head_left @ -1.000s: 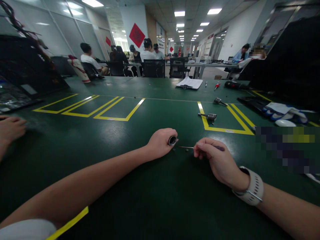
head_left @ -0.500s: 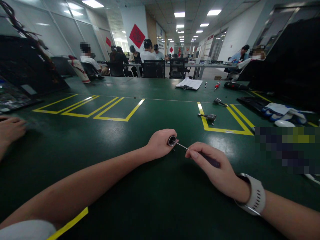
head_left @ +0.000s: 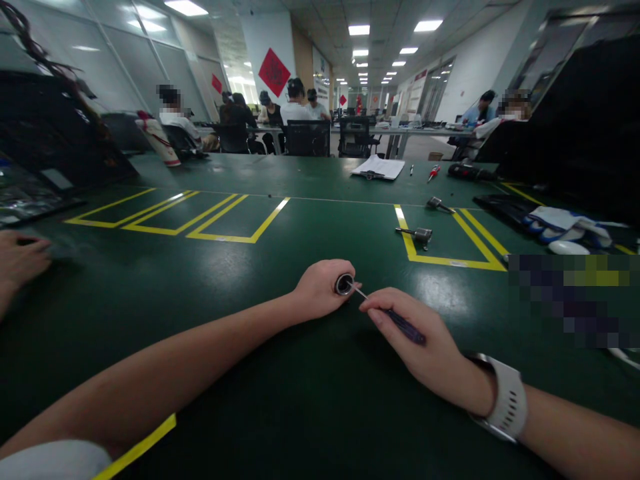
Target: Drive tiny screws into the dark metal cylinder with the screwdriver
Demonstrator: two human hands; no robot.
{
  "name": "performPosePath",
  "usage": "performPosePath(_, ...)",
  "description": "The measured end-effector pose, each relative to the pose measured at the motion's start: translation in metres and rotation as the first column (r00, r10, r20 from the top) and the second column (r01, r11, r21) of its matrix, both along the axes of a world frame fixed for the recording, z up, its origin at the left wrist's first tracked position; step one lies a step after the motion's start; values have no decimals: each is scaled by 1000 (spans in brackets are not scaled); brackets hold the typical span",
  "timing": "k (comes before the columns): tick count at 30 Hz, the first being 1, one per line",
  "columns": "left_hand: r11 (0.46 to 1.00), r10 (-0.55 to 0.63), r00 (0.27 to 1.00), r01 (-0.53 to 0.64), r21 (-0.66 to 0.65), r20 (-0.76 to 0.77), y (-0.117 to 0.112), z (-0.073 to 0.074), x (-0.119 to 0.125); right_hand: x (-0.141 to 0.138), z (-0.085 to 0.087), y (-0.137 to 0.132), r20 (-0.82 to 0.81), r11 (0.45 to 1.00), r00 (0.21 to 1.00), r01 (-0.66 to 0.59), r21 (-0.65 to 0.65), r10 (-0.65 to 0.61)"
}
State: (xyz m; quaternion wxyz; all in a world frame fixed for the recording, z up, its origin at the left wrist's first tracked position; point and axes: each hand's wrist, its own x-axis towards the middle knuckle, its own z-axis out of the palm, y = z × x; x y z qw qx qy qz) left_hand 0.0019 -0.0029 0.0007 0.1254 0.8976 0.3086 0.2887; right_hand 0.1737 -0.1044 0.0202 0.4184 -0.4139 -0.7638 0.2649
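My left hand rests on the green table, fingers wrapped round a small metal cylinder whose open end faces right. My right hand pinches a thin screwdriver with a dark handle. Its metal tip reaches up-left into the mouth of the cylinder. A white watch sits on my right wrist.
Two metal tools lie by yellow floor-style tape marks. Papers on a clipboard, a red screwdriver and gloves lie farther back and right. Another person's hand rests at the left edge. People sit at distant desks.
My right hand swung the screwdriver from lying level near small loose parts on the table to pointing up-left, its tip now in the cylinder. The left hand stayed put.
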Motion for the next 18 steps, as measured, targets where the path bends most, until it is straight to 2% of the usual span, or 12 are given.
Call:
performPosePath(6, 1000, -14, 1000, 14, 26, -10, -1, 0, -2, 3, 6, 1, -13, 995, 995, -98, -28, 97)
performPosePath(10, 996, -44, 998, 47, 70, -54, -2, 1, -3, 7, 9, 2, -21, 995, 998, -56, -84, 55)
performPosePath(18, 994, -87, 994, 90, 53, -66, 0, 1, -2, 6, 8, 2, -43, 991, 999, 16, -132, -22)
